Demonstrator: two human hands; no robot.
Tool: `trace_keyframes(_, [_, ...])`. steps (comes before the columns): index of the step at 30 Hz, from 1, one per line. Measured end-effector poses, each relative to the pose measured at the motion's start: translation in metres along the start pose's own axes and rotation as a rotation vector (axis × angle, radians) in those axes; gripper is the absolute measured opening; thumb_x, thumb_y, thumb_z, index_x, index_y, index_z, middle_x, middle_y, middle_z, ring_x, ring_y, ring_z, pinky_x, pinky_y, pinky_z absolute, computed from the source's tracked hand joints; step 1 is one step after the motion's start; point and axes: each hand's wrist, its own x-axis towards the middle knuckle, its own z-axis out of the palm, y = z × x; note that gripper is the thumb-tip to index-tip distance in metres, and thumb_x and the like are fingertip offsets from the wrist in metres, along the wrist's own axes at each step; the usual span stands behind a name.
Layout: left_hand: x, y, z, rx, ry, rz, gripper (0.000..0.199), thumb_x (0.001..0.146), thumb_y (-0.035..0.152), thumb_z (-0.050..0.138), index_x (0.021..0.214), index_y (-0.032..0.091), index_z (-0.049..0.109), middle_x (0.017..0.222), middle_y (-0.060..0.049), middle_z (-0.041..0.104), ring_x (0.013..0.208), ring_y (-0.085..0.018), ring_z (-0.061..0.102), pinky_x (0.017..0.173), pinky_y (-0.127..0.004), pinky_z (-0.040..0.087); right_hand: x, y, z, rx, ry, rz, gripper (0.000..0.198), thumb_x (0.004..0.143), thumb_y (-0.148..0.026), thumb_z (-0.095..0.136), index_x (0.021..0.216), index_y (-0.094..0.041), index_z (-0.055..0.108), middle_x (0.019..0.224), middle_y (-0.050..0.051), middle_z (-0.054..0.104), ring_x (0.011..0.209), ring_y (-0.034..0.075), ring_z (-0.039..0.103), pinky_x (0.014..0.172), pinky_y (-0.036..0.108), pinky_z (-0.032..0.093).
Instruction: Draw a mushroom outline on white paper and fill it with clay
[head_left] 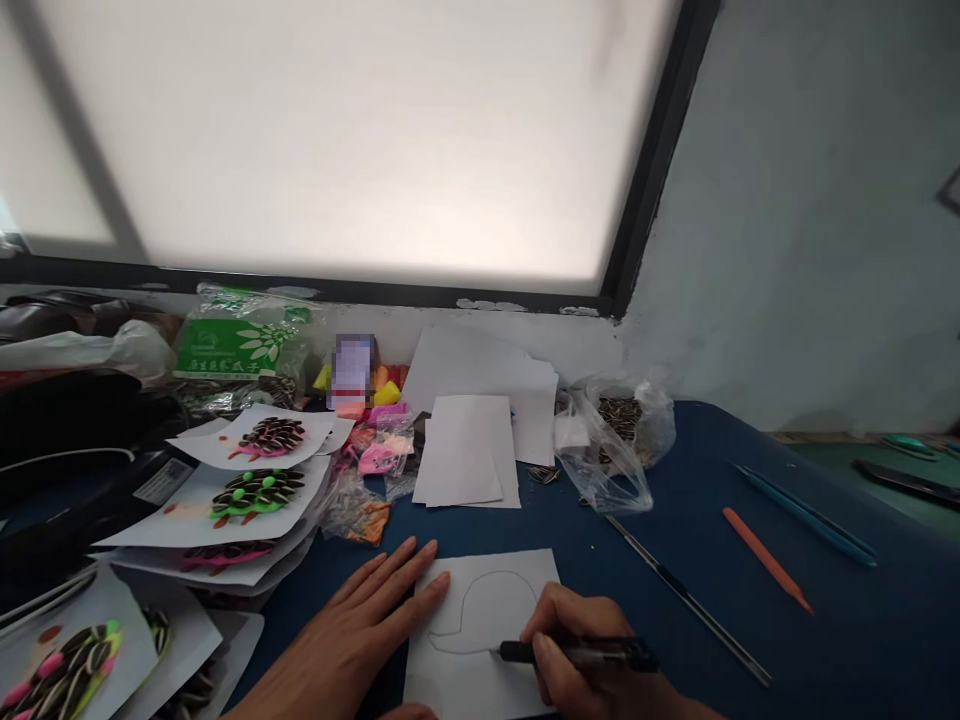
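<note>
Pile of seed-art cards (142, 525) at lower left of the frame. Left hand (352, 635) is lying flat, fingers a bit spread, gripping nothing, index fingertip on the left edge of the paper (465, 680) at bottom centre. Paper's got a rounded outline with a pointy bit on its left. Right hand (574, 610) has a black pen (517, 653) pinched, tip at the bottom line. Then a rod (690, 600), orange stick (765, 558) and blue tweezers (810, 515) on the table (697, 480), lower right.
</note>
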Motion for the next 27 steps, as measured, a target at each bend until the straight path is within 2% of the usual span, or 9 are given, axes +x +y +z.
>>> trace_keyframes(12, [-0.001, -0.005, 0.004, -0.017, 0.034, 0.041, 0.075, 0.095, 0.061, 0.056, 0.156, 0.041, 0.017, 0.159, -0.001, 0.021, 0.142, -0.036, 0.031, 0.112, -0.052, 0.035, -0.009, 0.004, -0.009, -0.044, 0.049, 0.002, 0.023, 0.091, -0.036, 0.044, 0.075, -0.021, 0.050, 0.059, -0.001, 0.053, 0.050, 0.013, 0.045, 0.052, 0.026, 0.033])
trace_keyframes(16, [0.001, -0.007, 0.003, -0.045, 0.028, 0.033, 0.077, 0.094, 0.060, 0.059, 0.155, 0.044, 0.014, 0.159, 0.000, 0.020, 0.142, -0.035, 0.031, 0.112, -0.051, 0.035, -0.013, 0.008, -0.013, -0.090, 0.049, 0.050, 0.021, 0.093, -0.031, 0.043, 0.077, -0.021, 0.050, 0.060, -0.002, 0.053, 0.053, 0.013, 0.046, 0.055, 0.027, 0.034])
trace_keyframes(21, [-0.001, -0.009, 0.006, -0.051, 0.029, 0.044, 0.079, 0.093, 0.061, 0.058, 0.155, 0.044, 0.012, 0.159, 0.001, 0.020, 0.142, -0.036, 0.030, 0.113, -0.051, 0.035, -0.015, 0.005, -0.015, -0.079, 0.071, 0.075, 0.023, 0.093, -0.034, 0.043, 0.074, -0.022, 0.048, 0.059, -0.002, 0.049, 0.052, 0.014, 0.043, 0.054, 0.027, 0.033])
trace_keyframes(27, [-0.003, -0.001, 0.014, -0.031, 0.110, -0.032, 0.075, 0.092, 0.069, 0.052, 0.154, 0.045, 0.016, 0.159, 0.003, 0.024, 0.144, -0.034, 0.031, 0.114, -0.049, 0.035, -0.014, 0.005, -0.019, -0.031, 0.104, 0.115, 0.025, 0.091, -0.036, 0.044, 0.070, -0.023, 0.045, 0.054, -0.004, 0.046, 0.049, 0.013, 0.041, 0.051, 0.027, 0.033])
